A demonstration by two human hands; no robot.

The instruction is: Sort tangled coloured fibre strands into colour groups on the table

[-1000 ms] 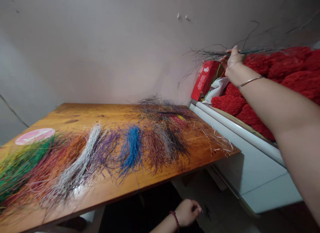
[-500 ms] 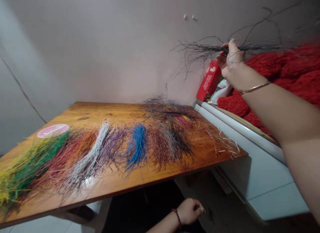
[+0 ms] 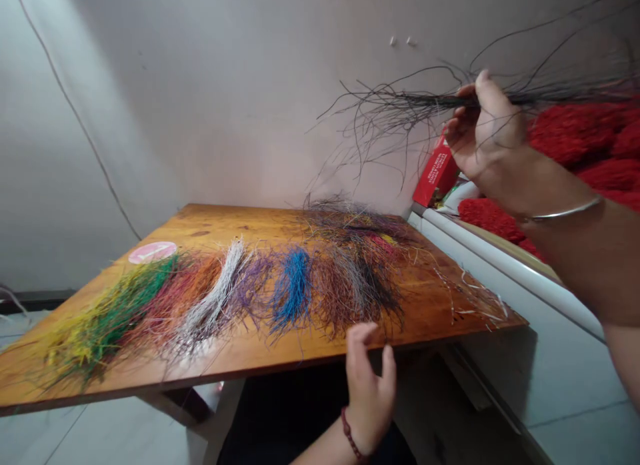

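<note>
Up at the right, my right hand [image 3: 485, 118] is closed round a bundle of long black strands [image 3: 400, 102], which sticks out on both sides of the fist. My left hand [image 3: 370, 375] is raised at the table's front edge, thumb and fingers apart, holding nothing. On the wooden table [image 3: 240, 218] lie bundles of strands in a row: yellow [image 3: 83, 332], green [image 3: 140, 292], orange [image 3: 203, 278], white [image 3: 223, 295], purple [image 3: 253, 282], blue [image 3: 291, 285], brown [image 3: 333, 295], grey [image 3: 353, 272] and black [image 3: 377, 285].
A tangled mixed pile [image 3: 350, 218] lies at the table's back right. Loose white pieces [image 3: 475, 295] are near the right corner. A pink round sticker [image 3: 153, 252] is at the left. Beyond are a white chest [image 3: 565, 358], a red box [image 3: 437, 172] and red bundles [image 3: 575, 135].
My left hand has risen from below the table to its front edge and its fingers have spread. My right hand, with the black strands, now appears larger and closer. The view has shifted slightly.
</note>
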